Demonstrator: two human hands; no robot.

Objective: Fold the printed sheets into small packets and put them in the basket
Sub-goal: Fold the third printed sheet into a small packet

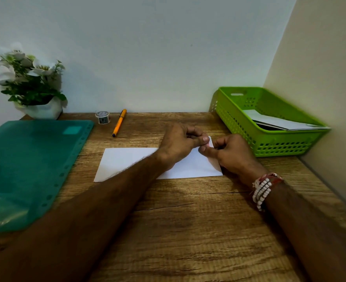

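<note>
A white sheet [125,162], folded into a long strip, lies on the wooden desk in front of me. My left hand [180,142] reaches across it and pinches its far right corner, which is lifted off the desk. My right hand [232,152] pinches the same corner from the right, thumb against the paper. A green plastic basket [269,144] stands at the back right against the wall, with folded white sheets [278,122] inside. My left forearm hides the middle of the sheet.
A teal plastic folder [28,169] covers the desk's left side. A small tape roll [103,117] and an orange pen [119,123] lie near the back wall. A white pot of flowers [40,109] stands at the back left. Walls close the back and right.
</note>
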